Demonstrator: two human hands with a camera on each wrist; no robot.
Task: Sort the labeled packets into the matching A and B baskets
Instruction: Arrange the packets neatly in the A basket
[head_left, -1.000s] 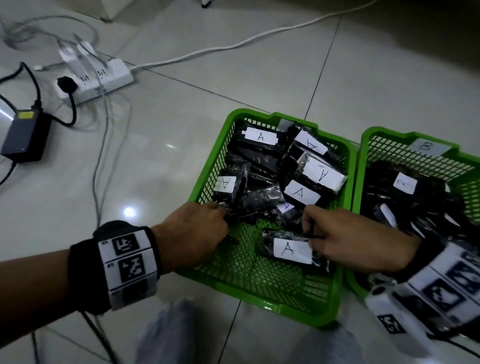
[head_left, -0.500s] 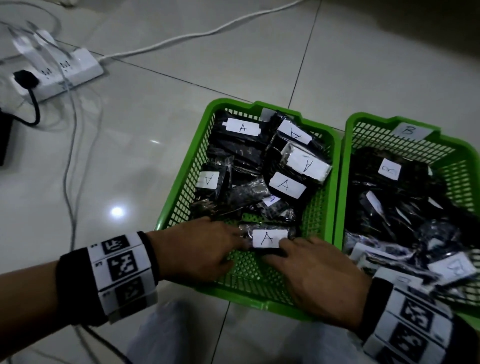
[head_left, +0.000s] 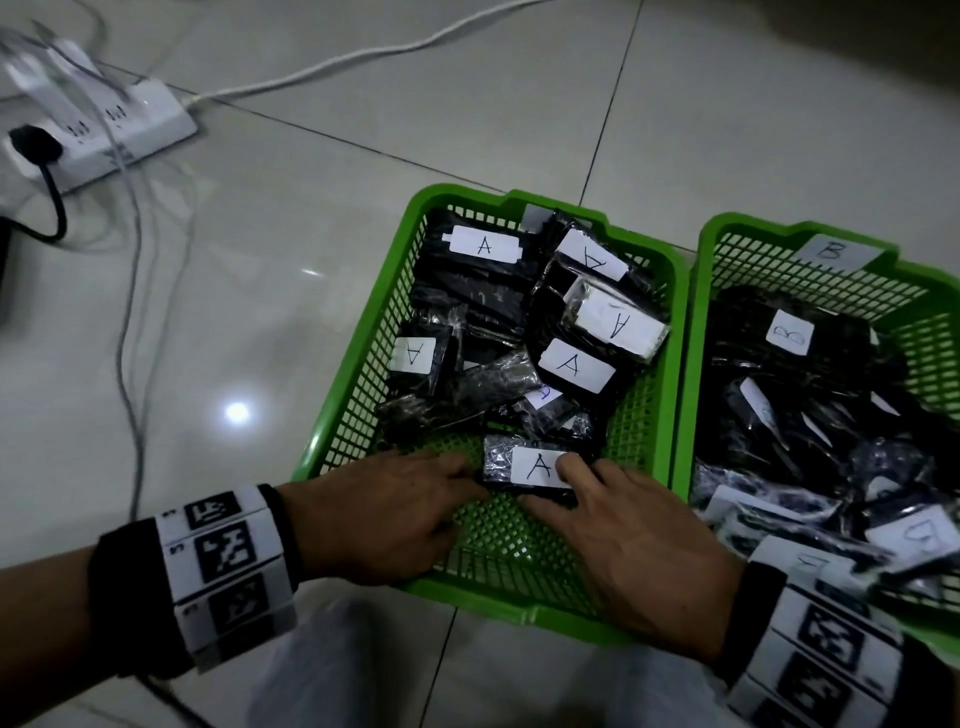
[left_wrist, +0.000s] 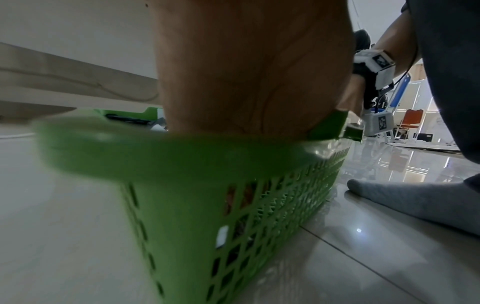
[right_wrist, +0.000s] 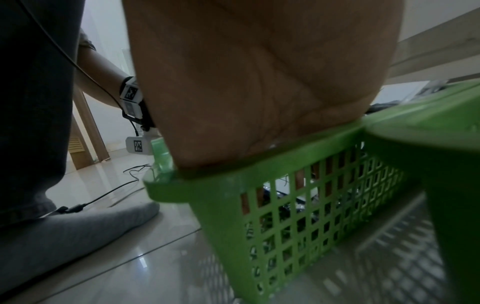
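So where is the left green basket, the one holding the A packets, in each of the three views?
Head: left green basket sits at centre, beside the B basket, both hands reaching into its near end.
Left wrist: its near rim and mesh wall fill the lower middle, under the left hand.
Right wrist: its near corner and mesh wall lie lower centre, under the right hand.
Shared landmark: that near rim.
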